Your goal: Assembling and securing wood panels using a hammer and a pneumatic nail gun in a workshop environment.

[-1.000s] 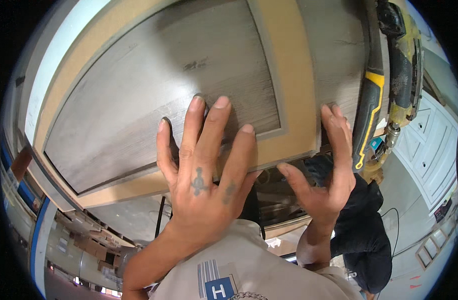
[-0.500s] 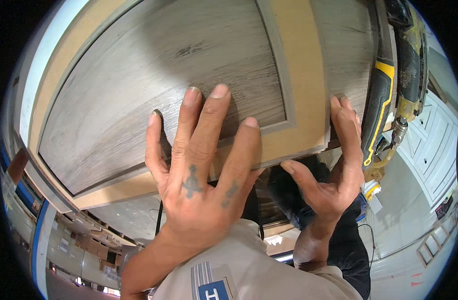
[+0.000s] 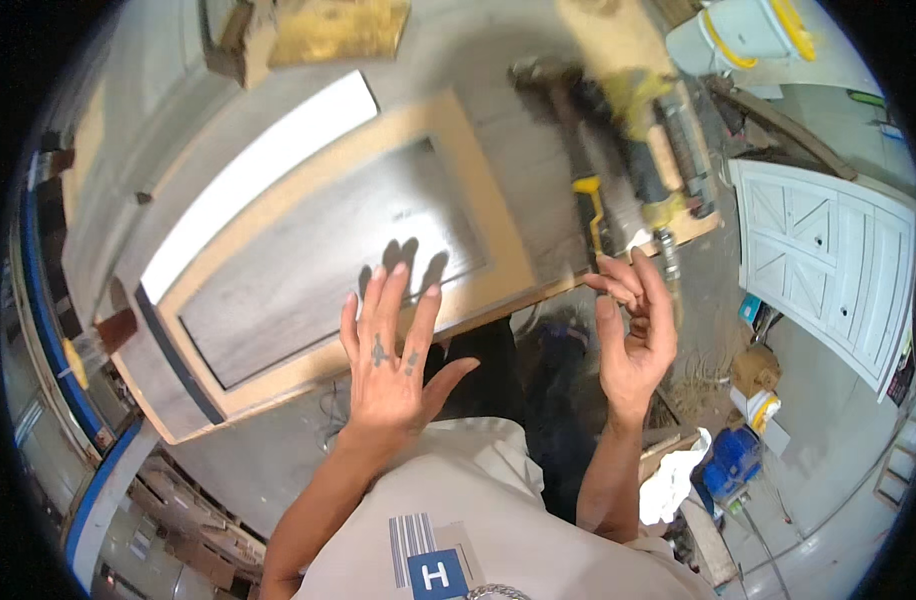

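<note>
A cabinet-door-like panel (image 3: 343, 265), grey wood grain inside a tan frame, lies on the worktable. Above its near edge my left hand (image 3: 386, 365) is spread flat, its fingertips apart from their shadows on the panel. My right hand (image 3: 638, 345) is raised just off the table's front edge, fingers loosely bent and thumb apart, with nothing visible in it. Beyond it lies a hammer (image 3: 590, 215) with a black and yellow handle, its head blurred. Beside the hammer rests a yellow and black air tool (image 3: 648, 160) with a metal hose fitting.
Along the panel's far side runs a white strip (image 3: 263, 185). A yellowish board (image 3: 338, 32) lies at the back. White buckets (image 3: 748, 38) stand at the far right, above white panelled doors (image 3: 828, 265). On the floor at right sits a blue object (image 3: 733, 458).
My view has drawn back, showing more of the table. My left hand has lifted from the panel; my right hand has left the panel's right edge and its fingers have bent.
</note>
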Demonstrator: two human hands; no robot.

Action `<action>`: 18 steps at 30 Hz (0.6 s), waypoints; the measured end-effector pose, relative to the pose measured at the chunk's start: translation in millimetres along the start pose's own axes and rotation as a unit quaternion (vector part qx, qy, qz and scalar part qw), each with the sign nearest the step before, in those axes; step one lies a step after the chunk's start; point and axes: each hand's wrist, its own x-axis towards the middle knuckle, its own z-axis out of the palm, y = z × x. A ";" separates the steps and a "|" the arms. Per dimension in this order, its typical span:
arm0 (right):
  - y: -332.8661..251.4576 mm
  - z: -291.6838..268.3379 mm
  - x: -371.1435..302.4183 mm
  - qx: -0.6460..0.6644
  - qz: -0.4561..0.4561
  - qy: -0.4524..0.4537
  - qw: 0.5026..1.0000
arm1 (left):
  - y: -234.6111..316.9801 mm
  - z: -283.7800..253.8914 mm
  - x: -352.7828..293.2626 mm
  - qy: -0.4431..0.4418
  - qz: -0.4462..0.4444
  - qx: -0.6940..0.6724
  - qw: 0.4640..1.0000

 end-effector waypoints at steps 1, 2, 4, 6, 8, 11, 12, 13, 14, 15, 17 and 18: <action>-3.5 -4.5 5.5 0.008 0.035 0.034 0.999 | 1.7 -5.9 -2.3 -0.001 -0.002 -0.002 1.000; -2.0 -9.6 15.5 0.016 0.019 0.038 0.999 | 4.0 -9.2 -1.5 0.014 0.005 0.006 1.000; 3.5 -18.3 33.5 -0.157 -0.004 0.095 0.983 | 8.1 -10.7 -0.8 0.006 -0.046 0.017 0.999; 1.2 -20.4 58.2 -0.148 0.021 0.106 0.983 | 12.0 -7.2 7.9 0.017 -0.072 0.015 0.997; 13.0 -22.5 83.9 -0.268 -0.102 0.109 0.952 | 14.8 5.2 22.8 0.059 -0.105 0.030 0.992; 33.6 -16.5 112.3 -0.312 -0.096 0.015 0.945 | 20.6 25.8 69.5 0.097 -0.147 0.069 0.982; 38.1 -14.3 119.3 -0.322 -0.105 -0.022 0.941 | 22.2 30.6 83.5 0.120 -0.164 0.087 0.975; 44.0 -15.2 125.1 -0.315 -0.108 -0.036 0.942 | 24.0 34.4 95.0 0.125 -0.185 0.100 0.970; 51.3 -16.6 129.4 -0.316 -0.116 -0.050 0.940 | 23.7 35.6 103.7 0.122 -0.202 0.106 0.966; 52.1 -18.9 128.1 -0.320 -0.119 -0.067 0.938 | 26.3 36.6 104.4 0.126 -0.186 0.062 0.972; 48.8 -22.2 131.9 -0.309 -0.120 -0.089 0.939 | 35.4 32.2 98.5 0.096 -0.155 0.012 0.983; 47.4 -24.0 137.4 -0.306 -0.129 -0.085 0.939 | 38.3 33.5 92.5 0.065 -0.113 0.020 0.991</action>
